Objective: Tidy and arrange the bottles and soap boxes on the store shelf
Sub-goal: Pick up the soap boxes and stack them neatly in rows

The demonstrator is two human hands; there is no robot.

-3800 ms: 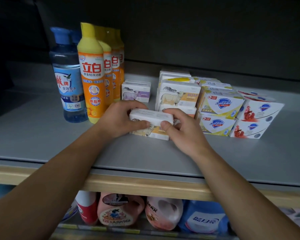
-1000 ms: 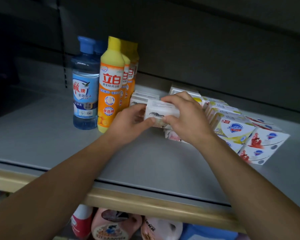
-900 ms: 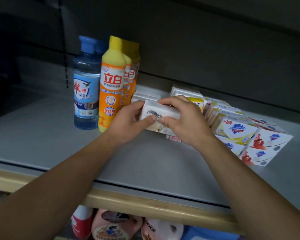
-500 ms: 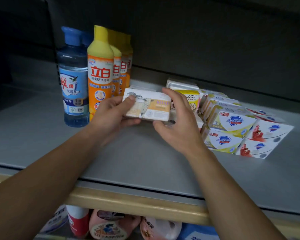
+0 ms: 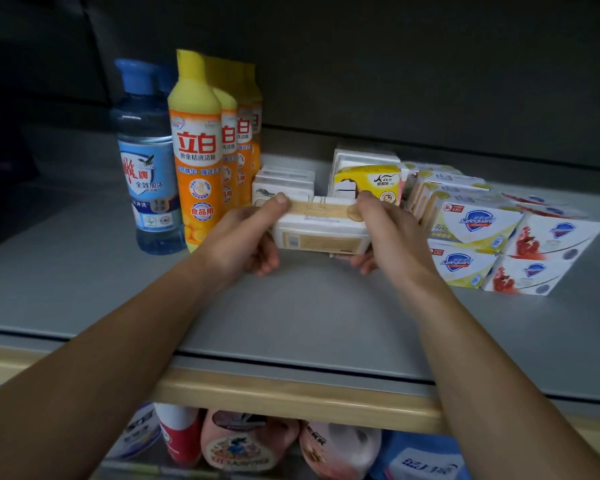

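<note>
Both hands hold a white and tan soap box [image 5: 321,230] just above the grey shelf [image 5: 291,313], its back label turned toward me. My left hand [image 5: 246,237] grips its left end with the thumb on top. My right hand [image 5: 385,233] grips the right end. Behind the box sit a low stack of white soap boxes [image 5: 284,181] and a taller stack topped by a yellow soap box [image 5: 368,183]. To the left stand a row of yellow-orange detergent bottles [image 5: 196,157] and a blue bottle [image 5: 146,161].
White Safeguard soap boxes [image 5: 471,237] with yellow or red prints are stacked at the right. A wooden-coloured shelf lip [image 5: 291,396] runs along the front. Pouches and bottles [image 5: 243,445] fill the shelf below. A dark back panel closes the rear.
The soap box was lifted from among the stacks and rotated in both hands; half a second ago its printed front faced me, now its back label and top edge do.
</note>
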